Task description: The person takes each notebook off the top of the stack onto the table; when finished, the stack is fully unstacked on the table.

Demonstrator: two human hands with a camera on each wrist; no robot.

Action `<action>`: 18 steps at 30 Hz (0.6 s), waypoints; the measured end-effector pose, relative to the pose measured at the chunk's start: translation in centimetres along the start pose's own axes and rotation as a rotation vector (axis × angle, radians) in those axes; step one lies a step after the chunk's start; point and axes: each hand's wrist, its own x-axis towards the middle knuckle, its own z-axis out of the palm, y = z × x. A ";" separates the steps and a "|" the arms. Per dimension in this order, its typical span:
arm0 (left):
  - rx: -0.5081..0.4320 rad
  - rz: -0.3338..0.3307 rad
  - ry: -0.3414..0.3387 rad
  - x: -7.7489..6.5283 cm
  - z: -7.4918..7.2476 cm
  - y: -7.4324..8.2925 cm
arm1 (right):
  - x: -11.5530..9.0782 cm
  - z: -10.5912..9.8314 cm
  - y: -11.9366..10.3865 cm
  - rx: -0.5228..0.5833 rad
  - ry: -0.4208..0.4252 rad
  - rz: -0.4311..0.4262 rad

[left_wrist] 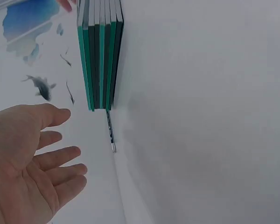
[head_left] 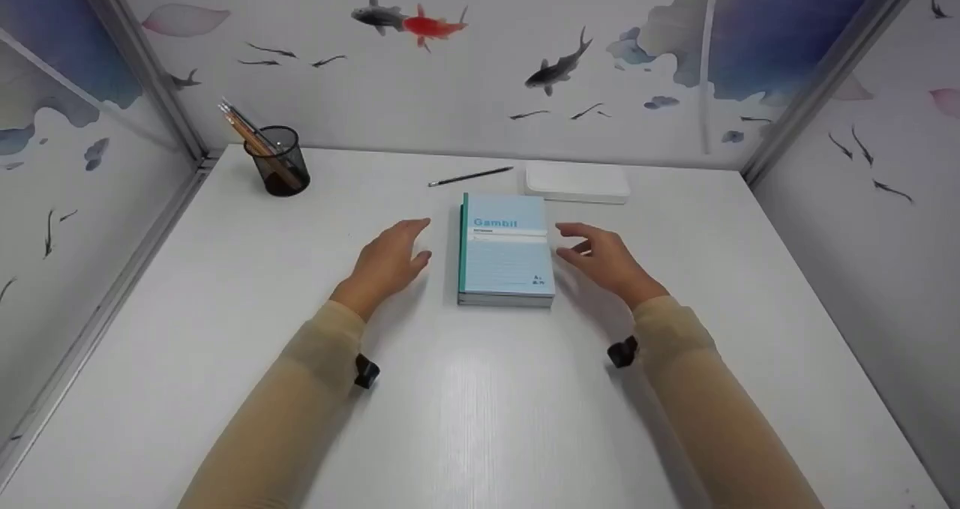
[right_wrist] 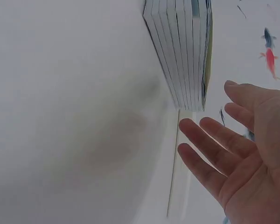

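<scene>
A stack of notebooks (head_left: 506,261) lies in the middle of the white table, its light blue top cover printed "Gambil". Their green spines (left_wrist: 99,65) face left, and the white page edges (right_wrist: 179,56) show in the right wrist view. My left hand (head_left: 386,258) hovers to the left of the stack, thumb and fingers spread apart, holding nothing. On the other side, my right hand (head_left: 604,258) is held close to the stack's right edge, also with nothing in it and its fingers loosely bent. A gap separates each hand from the notebooks.
Behind the stack lies a dark pencil (head_left: 471,177), with a flat white case (head_left: 577,183) to its right. A black mesh pen holder (head_left: 281,168) with several pencils stands at the back left. Printed panels (head_left: 480,82) enclose the table (head_left: 465,419) at the back and sides.
</scene>
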 end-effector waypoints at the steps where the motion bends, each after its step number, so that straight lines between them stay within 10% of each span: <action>1: -0.019 -0.003 -0.013 0.1 0.2 0.4 | 0.2 0.2 0.0 0.007 -0.017 0.008; 18: -0.548 -0.115 -0.213 2.4 2.3 1.6 | 1.8 1.0 0.5 0.132 -0.116 0.098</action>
